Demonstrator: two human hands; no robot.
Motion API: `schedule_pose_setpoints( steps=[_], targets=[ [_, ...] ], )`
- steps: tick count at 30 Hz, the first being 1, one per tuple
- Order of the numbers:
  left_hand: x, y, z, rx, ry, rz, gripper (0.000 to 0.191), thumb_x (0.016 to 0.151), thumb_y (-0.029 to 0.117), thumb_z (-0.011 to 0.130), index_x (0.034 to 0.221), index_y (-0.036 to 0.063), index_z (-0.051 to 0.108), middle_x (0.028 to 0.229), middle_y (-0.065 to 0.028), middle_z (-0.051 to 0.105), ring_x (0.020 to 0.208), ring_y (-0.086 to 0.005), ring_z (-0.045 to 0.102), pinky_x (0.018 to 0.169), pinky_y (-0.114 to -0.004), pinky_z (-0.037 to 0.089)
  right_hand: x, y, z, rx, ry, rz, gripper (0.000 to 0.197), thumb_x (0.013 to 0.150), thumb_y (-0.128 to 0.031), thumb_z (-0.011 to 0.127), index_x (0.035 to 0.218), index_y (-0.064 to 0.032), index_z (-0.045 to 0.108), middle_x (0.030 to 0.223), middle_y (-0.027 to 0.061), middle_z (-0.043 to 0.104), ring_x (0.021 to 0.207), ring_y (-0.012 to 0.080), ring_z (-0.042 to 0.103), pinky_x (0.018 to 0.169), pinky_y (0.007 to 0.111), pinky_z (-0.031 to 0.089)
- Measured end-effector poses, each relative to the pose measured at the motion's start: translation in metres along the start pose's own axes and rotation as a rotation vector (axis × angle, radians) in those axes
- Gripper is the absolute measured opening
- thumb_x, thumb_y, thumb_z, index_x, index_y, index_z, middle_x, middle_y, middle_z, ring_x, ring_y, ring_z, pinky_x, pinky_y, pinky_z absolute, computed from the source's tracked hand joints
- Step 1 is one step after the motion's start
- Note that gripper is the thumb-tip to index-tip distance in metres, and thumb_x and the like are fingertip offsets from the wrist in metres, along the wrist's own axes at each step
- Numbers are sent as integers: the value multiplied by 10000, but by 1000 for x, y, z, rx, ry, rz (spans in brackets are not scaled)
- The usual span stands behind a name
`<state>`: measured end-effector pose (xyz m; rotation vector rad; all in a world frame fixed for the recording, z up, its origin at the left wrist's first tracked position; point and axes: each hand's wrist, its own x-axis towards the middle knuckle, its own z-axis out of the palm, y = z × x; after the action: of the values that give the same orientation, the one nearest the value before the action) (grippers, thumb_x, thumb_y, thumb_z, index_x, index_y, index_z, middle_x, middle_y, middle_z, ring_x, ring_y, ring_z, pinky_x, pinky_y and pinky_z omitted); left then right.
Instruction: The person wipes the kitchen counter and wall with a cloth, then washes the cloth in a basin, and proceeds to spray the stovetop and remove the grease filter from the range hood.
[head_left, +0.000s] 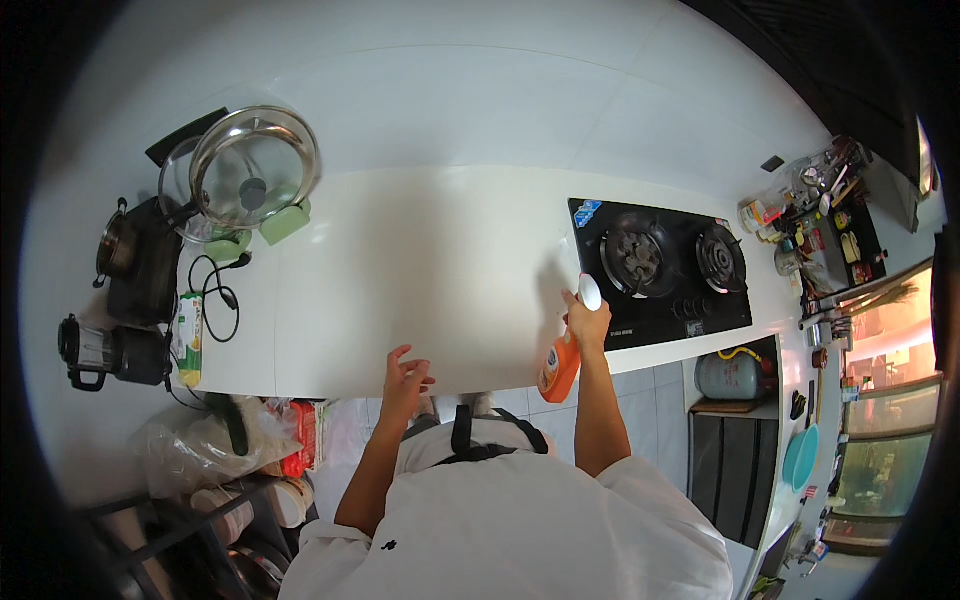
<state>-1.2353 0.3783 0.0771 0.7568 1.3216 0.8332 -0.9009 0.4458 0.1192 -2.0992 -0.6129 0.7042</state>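
Note:
My right hand (589, 322) is closed around the neck of an orange spray bottle (560, 369) with a white trigger head (589, 292). The bottle hangs tilted at the counter's front edge, just left of a black two-burner gas hob (660, 274). My left hand (407, 379) holds nothing; its fingers are apart and slightly curled over the front edge of the white countertop (435, 262).
Glass pan lids (255, 169), a blender (112, 352), a black cable (217, 300) and a green-white packet (190, 337) stand at the left. Jars and utensils (817, 187) crowd the right corner. A gas cylinder (727, 376) sits below the counter; a turquoise basin (802, 458) lies at right.

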Motion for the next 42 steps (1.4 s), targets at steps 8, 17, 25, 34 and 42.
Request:
schedule_pose_setpoints(
  steps=[8,17,25,34,42],
  targets=[
    [16,-12,11,-47,-27,-56,560,923,213,633,1390,78,354,1065,-116,624,783,-183,673,687,-309,510,-5,-5,1,-9,1,-30,263,783,-226,762,788,12,649,653,86,658,554,170,651,572,324,526],
    [18,-8,14,58,-82,-47,520,930,210,609,1370,76,366,1072,-116,667,798,-193,677,690,-315,524,-8,0,2,114,-17,-74,241,782,-174,753,853,34,656,693,96,667,566,175,656,547,319,537],
    [12,-15,9,12,-71,-63,520,917,197,629,1359,66,388,1023,-106,657,779,-182,669,669,-302,509,-7,4,2,6,-7,-61,309,781,-277,758,764,12,652,635,105,660,572,199,661,614,359,524],
    [9,-23,11,25,-118,-69,484,916,193,625,1335,69,418,1004,-97,674,772,-178,667,666,-298,506,-14,11,2,144,-5,-98,183,786,-141,697,882,7,651,709,95,669,568,179,647,554,321,519],
    [8,-29,9,-2,-133,-68,457,923,186,611,1324,71,424,1009,-99,678,761,-174,661,655,-292,497,-12,15,5,160,24,-176,212,784,-146,701,927,-1,640,712,108,669,584,197,658,573,344,527]
  ],
)
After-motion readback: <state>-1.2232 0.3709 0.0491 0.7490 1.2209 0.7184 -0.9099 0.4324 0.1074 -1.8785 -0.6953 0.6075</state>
